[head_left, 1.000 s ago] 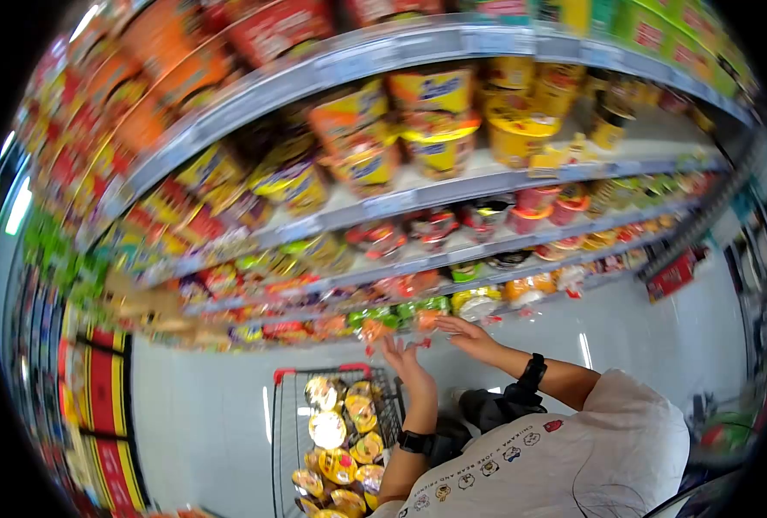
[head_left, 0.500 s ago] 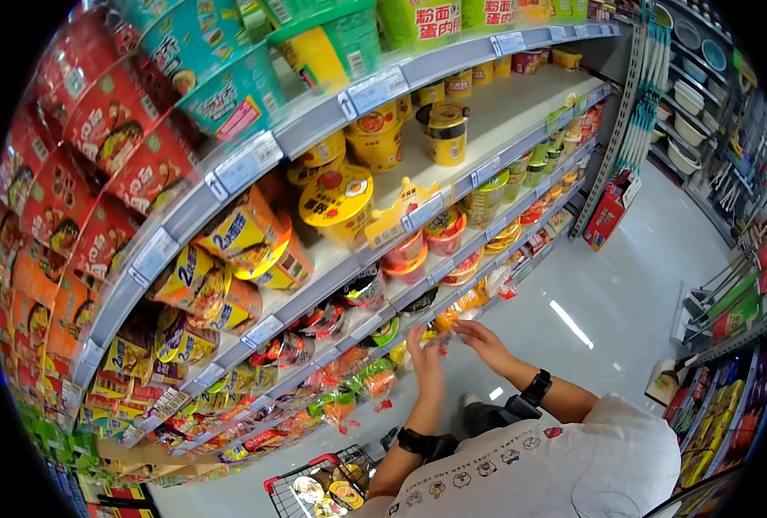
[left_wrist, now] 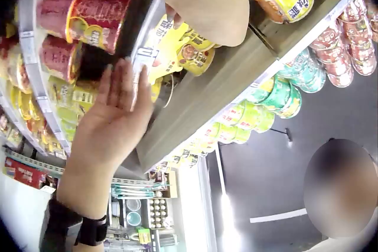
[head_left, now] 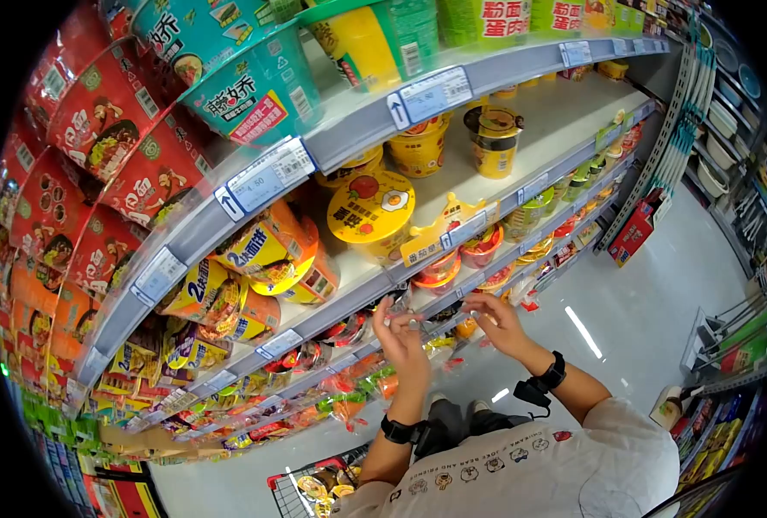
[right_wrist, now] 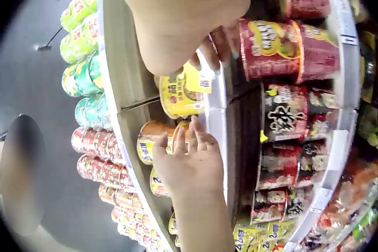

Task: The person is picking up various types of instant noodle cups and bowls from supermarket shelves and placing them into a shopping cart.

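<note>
I stand at supermarket shelves packed with instant noodle cups. My left hand is raised at the front edge of a grey shelf, fingers loosely extended, holding nothing; the right wrist view shows my left hand beside orange and yellow cups. My right hand is just to its right at the same edge. In the left wrist view my right hand is flat, with straight fingers against the shelf's price strip, below a yellow cut-out shelf tag. A yellow noodle bowl stands on the shelf above.
Red bowls and teal bowls fill the upper left shelves. Yellow packs lie left of the hands. A red-handled cart with cups is below. Grey floor runs right, towards racks of kitchenware.
The head view has swung up from the cart and low shelves to the higher shelves. Both hands have risen from a low shelf to a higher shelf edge.
</note>
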`<act>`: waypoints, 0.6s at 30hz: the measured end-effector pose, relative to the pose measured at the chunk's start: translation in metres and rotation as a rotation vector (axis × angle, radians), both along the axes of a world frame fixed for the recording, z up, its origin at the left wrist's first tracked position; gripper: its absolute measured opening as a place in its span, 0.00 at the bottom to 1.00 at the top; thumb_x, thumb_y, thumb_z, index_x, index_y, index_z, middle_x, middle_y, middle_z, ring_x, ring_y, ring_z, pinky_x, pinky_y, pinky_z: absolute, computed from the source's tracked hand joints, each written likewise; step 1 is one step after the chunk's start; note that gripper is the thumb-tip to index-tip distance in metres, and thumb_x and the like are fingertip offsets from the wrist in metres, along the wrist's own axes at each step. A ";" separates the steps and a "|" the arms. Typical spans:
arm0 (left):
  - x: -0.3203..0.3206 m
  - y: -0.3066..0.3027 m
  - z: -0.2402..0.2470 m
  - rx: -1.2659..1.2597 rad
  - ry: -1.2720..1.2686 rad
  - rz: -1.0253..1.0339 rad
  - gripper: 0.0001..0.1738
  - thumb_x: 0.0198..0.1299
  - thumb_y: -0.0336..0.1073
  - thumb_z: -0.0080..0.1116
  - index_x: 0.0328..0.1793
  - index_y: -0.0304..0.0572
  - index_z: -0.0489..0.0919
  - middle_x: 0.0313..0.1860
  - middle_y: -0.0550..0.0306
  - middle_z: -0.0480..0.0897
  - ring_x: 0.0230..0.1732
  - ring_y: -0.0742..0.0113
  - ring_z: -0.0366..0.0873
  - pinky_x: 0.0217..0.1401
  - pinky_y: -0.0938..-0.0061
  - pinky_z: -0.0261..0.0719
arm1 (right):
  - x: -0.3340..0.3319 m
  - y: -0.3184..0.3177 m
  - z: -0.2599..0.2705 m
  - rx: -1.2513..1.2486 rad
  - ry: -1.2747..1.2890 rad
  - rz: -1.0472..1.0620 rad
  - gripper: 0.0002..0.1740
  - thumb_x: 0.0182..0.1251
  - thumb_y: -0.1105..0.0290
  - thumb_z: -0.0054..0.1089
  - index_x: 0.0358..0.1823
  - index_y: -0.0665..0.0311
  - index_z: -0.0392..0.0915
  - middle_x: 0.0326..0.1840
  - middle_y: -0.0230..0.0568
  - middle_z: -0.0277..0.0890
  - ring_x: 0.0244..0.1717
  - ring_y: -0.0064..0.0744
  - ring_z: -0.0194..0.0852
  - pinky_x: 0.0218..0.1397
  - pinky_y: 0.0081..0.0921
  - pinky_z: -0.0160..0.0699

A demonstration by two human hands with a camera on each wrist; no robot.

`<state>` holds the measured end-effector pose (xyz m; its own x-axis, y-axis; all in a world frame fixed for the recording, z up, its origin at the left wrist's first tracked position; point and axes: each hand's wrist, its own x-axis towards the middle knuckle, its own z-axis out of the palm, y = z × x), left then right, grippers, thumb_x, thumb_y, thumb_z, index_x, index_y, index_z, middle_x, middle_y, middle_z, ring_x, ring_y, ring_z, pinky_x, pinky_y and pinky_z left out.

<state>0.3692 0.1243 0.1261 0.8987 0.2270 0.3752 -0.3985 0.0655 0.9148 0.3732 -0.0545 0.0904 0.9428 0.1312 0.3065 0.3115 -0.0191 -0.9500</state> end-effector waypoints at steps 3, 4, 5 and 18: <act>0.028 0.022 0.007 0.052 -0.099 0.012 0.39 0.45 0.16 0.42 0.68 0.36 0.49 0.67 0.46 0.53 0.44 0.64 0.75 0.37 0.79 0.70 | 0.027 0.013 0.058 -0.243 -0.392 -0.188 0.20 0.49 0.81 0.50 0.48 0.68 0.72 0.44 0.45 0.75 0.50 0.42 0.71 0.54 0.30 0.67; 0.037 0.026 0.016 0.104 -0.167 0.027 0.40 0.44 0.16 0.43 0.69 0.36 0.49 0.67 0.45 0.51 0.43 0.64 0.75 0.35 0.80 0.71 | 0.036 0.020 0.076 -0.278 -0.485 -0.245 0.21 0.48 0.81 0.49 0.48 0.69 0.72 0.45 0.46 0.75 0.50 0.42 0.71 0.56 0.31 0.65; 0.044 0.029 0.022 0.153 -0.229 0.041 0.41 0.44 0.15 0.43 0.69 0.36 0.48 0.68 0.45 0.50 0.43 0.64 0.75 0.34 0.81 0.71 | 0.046 0.025 0.088 -0.316 -0.574 -0.301 0.21 0.48 0.81 0.47 0.48 0.70 0.71 0.45 0.46 0.75 0.51 0.43 0.70 0.58 0.32 0.64; 0.093 0.063 0.033 0.260 0.000 -0.225 0.53 0.47 0.22 0.57 0.73 0.33 0.33 0.72 0.35 0.41 0.31 0.68 0.79 0.25 0.82 0.73 | 0.131 0.076 0.116 -0.555 -0.482 -0.464 0.28 0.60 0.70 0.46 0.61 0.73 0.57 0.56 0.57 0.66 0.60 0.50 0.62 0.71 0.45 0.39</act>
